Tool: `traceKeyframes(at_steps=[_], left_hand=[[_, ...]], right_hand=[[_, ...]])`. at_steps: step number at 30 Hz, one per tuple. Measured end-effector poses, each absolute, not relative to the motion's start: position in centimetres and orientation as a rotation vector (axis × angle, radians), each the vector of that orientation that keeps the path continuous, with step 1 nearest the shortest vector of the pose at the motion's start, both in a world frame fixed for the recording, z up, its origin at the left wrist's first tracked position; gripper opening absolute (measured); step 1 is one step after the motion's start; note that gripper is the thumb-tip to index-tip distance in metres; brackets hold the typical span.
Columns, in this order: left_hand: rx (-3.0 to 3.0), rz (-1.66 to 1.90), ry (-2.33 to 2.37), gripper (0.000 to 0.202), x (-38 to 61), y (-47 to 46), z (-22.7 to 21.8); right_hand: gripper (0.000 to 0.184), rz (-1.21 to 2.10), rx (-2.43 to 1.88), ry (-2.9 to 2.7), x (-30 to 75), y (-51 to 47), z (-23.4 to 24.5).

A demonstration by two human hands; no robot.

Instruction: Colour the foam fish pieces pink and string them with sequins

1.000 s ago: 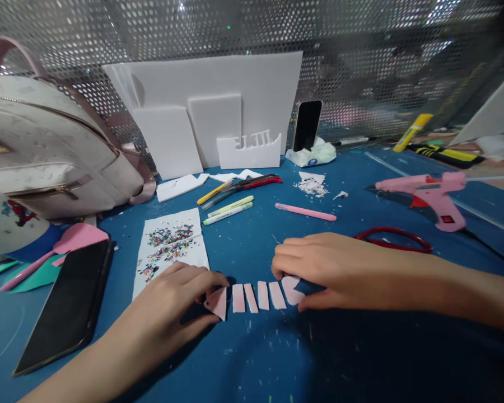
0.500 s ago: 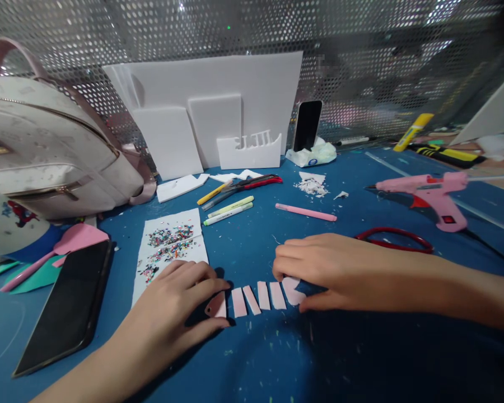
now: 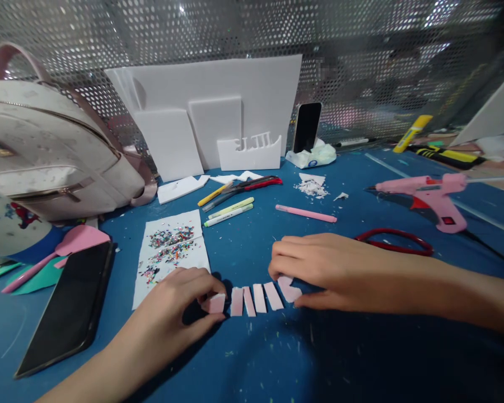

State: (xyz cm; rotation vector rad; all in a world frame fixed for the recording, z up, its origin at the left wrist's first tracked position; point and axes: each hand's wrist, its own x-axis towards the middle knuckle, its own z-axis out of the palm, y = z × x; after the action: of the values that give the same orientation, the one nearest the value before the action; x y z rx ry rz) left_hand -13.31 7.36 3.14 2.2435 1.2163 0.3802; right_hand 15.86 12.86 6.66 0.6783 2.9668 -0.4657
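Observation:
A row of pale pink foam-like pieces lies on the blue tabletop point(image 3: 252, 358), shaped together like a fish. My left hand point(image 3: 174, 313) pinches the rounded head piece point(image 3: 216, 304) at the row's left end, its thumb along the lower edge and fingers at the upper edge. Several narrow strips point(image 3: 259, 298) lie side by side between my hands, with gaps showing blue. At the right end, the notched tail piece point(image 3: 289, 291) sits between the thumb and curled fingers of my right hand point(image 3: 319, 271), which covers part of it.
White paper with scattered glitter sequins point(image 3: 172, 243) lies beyond my left hand; a dark phone point(image 3: 67, 308) is farther left. Ahead are highlighters point(image 3: 231, 208), a pink pen point(image 3: 306, 213) and a cutter point(image 3: 243, 189). Red-handled scissors point(image 3: 395, 239) and a pink glue gun point(image 3: 441, 196) lie right.
The head piece has tilted and shifted slightly left and up under my left hand. My right hand and the tail piece have moved a little left, and the strips now lean differently.

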Motion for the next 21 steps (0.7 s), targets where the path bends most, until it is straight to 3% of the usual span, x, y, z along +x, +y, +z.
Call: traceKeyframes(at_steps=[6,11,16,21], left_hand=[[1.889,0.613,1.322,0.017,-13.6,8.0,4.1],[1.535,0.751,1.268,0.019,-13.8,8.1,5.2],[1.678,0.727,1.234,0.019,-13.0,8.7,7.8],[1.957,0.626,1.176,0.017,-11.6,10.1,12.1]], right_hand=[[0.024,-0.382,0.689,3.060,15.7,12.6,7.1],[0.032,-0.585,0.780,3.023,14.7,12.0,6.4],[0.035,-1.186,0.952,2.817,14.3,12.0,6.0],[0.052,-1.911,0.859,2.607,14.6,12.5,5.4]])
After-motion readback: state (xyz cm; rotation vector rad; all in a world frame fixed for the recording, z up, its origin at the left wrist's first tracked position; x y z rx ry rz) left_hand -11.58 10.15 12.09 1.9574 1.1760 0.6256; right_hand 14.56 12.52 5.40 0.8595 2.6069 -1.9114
